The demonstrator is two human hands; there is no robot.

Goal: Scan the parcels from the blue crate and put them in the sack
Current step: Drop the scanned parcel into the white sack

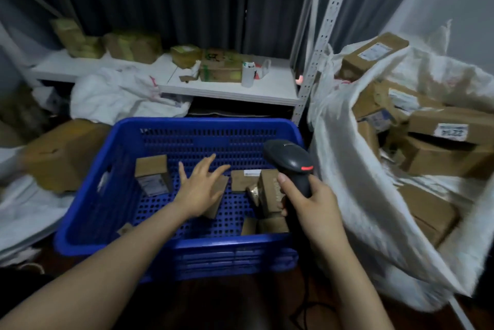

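A blue perforated crate [115,169] stands in front of me with several small brown cardboard parcels inside. My left hand [199,190] is spread open inside the crate, fingers apart, over a small parcel [217,196] that it partly hides. A taller labelled parcel [153,177] stands at the crate's left. My right hand [307,201] grips a dark handheld barcode scanner [290,159] with a red trigger above the crate's right side, over more parcels [270,190]. To the right a white woven sack [355,182] gapes open, filled with several cardboard boxes [438,142].
A white metal shelf [227,91] behind the crate holds boxes, a white cup and crumpled white sacks [120,99]. A large cardboard box [64,155] sits left of the crate. The shelf's perforated upright [315,67] stands between crate and sack. The scanner cable trails down at the bottom.
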